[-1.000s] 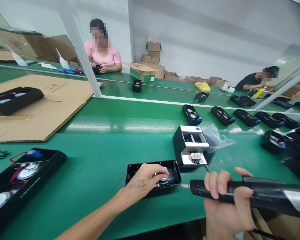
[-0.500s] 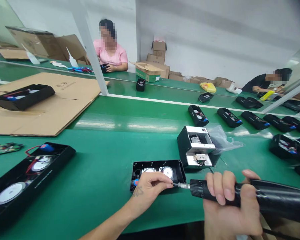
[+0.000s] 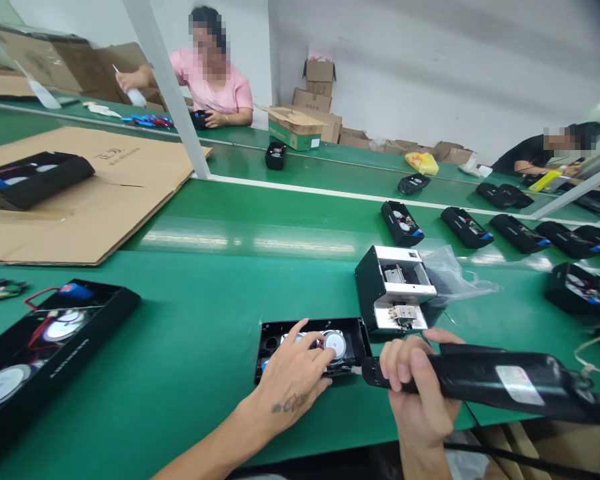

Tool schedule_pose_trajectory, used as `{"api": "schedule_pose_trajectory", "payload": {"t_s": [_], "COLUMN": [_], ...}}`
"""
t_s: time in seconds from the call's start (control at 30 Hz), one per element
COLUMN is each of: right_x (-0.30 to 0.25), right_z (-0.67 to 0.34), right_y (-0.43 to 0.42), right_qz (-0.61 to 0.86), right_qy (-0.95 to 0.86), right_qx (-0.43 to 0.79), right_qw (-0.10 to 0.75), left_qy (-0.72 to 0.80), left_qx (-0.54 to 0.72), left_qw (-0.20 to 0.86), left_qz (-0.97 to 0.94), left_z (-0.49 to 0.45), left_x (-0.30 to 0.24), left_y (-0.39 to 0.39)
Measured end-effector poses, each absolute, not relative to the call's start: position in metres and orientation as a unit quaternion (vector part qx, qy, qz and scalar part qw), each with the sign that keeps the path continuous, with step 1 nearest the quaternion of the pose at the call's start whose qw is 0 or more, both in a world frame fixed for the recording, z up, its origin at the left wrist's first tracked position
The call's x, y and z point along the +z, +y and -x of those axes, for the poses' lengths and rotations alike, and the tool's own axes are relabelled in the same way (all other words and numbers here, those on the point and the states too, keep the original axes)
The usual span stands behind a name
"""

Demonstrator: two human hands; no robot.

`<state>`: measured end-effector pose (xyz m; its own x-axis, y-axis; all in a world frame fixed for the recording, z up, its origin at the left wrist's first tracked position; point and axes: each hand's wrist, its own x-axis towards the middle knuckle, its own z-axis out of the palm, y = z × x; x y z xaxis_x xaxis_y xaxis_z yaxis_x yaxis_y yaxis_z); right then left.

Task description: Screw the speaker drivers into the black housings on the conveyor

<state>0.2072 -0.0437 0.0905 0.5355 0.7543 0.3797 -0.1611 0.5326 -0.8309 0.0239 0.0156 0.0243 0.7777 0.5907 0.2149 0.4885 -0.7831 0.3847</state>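
A small open black speaker case [image 3: 353,333] with two round silver drivers lies on the green belt near the front edge. My left hand [image 3: 293,377] rests on its near side, fingers spread flat over the case and touching a driver. My right hand [image 3: 417,400] is wrapped round a long black electric screwdriver [image 3: 485,383], held level, its tip at the right end of the case. The bit itself is hidden between hand and case.
A black and silver screw feeder box [image 3: 393,288] with a clear plastic bag stands just behind the case. A long open speaker case [image 3: 45,340] lies at front left. Cardboard sheet [image 3: 80,193] at back left, several black cases at right. Other people sit across the belt.
My left hand went from pinching at the screwdriver tip to lying flat on the case. The screwdriver moved left and closer to the case's right end.
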Motion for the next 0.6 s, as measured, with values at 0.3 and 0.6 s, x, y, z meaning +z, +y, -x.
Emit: {"api": "schedule_pose_trajectory", "payload": {"t_s": [0.3, 0.6], "right_x": [0.079, 0.067], "right_z": [-0.2, -0.191], "right_y": [-0.037, -0.039], "right_qz": [0.386, 0.373], "right_qy": [-0.406, -0.508], "right_qx": [0.313, 0.33], "right_qw": [0.767, 0.703], "left_qy": [0.286, 0.287], "left_qx": [0.168, 0.17], "left_qw": [0.175, 0.196], "left_qz": [-0.927, -0.922], "left_z": [-0.024, -0.023], "left_x": [0.028, 0.026], "left_y": [0.017, 0.017]}}
